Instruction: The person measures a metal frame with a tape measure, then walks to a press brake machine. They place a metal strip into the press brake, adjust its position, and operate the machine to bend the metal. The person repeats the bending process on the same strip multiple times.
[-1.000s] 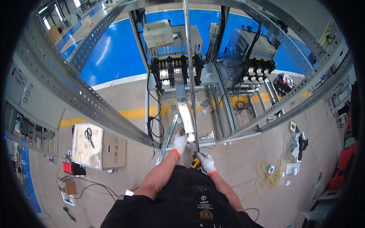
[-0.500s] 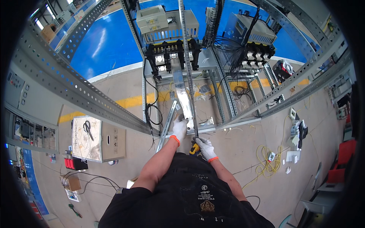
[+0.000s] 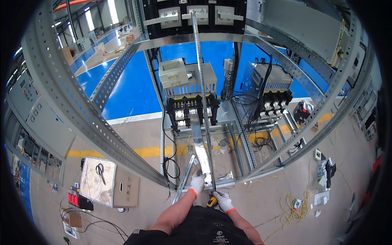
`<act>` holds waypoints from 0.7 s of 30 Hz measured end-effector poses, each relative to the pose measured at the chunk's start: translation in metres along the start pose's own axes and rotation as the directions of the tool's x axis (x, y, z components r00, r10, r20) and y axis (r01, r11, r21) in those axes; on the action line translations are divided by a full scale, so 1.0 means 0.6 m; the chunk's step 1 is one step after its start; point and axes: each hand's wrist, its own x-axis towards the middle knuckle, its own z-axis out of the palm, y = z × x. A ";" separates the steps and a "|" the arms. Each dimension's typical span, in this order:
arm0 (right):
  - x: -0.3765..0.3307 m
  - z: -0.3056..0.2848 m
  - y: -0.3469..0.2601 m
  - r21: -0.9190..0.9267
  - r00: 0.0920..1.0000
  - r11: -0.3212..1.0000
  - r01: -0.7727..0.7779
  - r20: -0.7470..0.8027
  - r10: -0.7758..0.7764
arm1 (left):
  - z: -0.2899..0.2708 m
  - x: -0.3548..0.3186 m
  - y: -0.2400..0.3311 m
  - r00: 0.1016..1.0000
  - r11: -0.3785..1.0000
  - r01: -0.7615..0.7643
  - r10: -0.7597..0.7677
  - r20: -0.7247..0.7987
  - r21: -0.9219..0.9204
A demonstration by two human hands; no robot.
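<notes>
While tall grey cabinets (image 3: 38, 112) stand at the far left, a cardboard box (image 3: 125, 190) sits on the floor nearer the middle, dark-handled scissors (image 3: 100, 173) lying on its pale, marked top. Next comes a curved-looking perforated steel upright (image 3: 92, 122) (the fisheye lens bends it), then loops of black cable (image 3: 171, 168) hanging beside the frame, and a narrow metal rail (image 3: 184, 177) leaning at a slant.

Just right of that rail, the left hand (image 3: 197, 183), in a white glove with an orange cuff, grasps the lower end of a flat shiny metal bar (image 3: 201, 153) at its left edge. The bar slopes away to a black terminal block (image 3: 185, 105) low in the frame, its far end at the middle of that block. Alongside it, to the right, runs a long thin measuring blade (image 3: 204, 98), its top reaching the middle terminal of a higher black block (image 3: 212, 20).

At the blade's bottom the right hand (image 3: 223, 201), gloved likewise, grips a yellow-and-black tape measure (image 3: 211, 202); the fingers' underside is hidden. Farther right, black wires (image 3: 255, 107) droop beside a second terminal block (image 3: 275, 103), and yellow cord (image 3: 295, 208) lies tangled on the floor.
</notes>
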 end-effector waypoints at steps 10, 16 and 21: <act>-0.013 0.022 -0.027 -0.073 1.000 0.997 0.011 0.020 -0.010 | -0.016 0.005 0.007 1.000 0.998 -0.005 0.006 0.011 -0.065; -0.021 0.035 -0.039 -0.119 0.998 0.991 0.054 -0.013 -0.056 | -0.019 0.006 0.005 1.000 0.997 -0.007 0.007 0.000 -0.073; -0.009 0.007 -0.014 -0.026 0.997 0.996 0.082 -0.009 -0.082 | -0.011 0.016 -0.015 0.998 0.997 -0.056 0.056 0.000 -0.060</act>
